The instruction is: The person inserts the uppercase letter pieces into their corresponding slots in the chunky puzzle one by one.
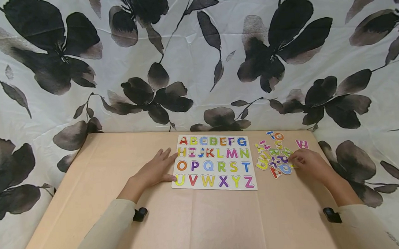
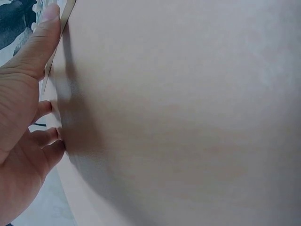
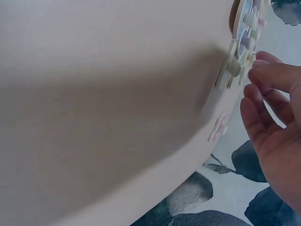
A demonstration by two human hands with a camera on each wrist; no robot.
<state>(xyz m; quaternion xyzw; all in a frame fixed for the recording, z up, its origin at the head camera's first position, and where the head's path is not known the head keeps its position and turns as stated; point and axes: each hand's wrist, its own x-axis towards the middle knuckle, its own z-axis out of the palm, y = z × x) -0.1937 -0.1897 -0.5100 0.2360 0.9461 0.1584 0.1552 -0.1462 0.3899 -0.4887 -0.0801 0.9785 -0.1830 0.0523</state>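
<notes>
A white alphabet board with rows of coloured letters A to Z lies flat on the table. My left hand rests at the board's left edge, fingers spread over the H row and thumb by the lower left corner. The left wrist view shows this hand's thumb along the board's thin edge. To the right of the board is a loose cluster of letter pieces with knobs. My right hand is at this cluster's right side, thumb and forefinger close together right by a knobbed piece; I cannot tell whether they pinch one.
A pink letter piece lies apart from the cluster, just beyond the right hand. The pale tan table ends just behind the board. Floral cloth covers the area behind and at both sides.
</notes>
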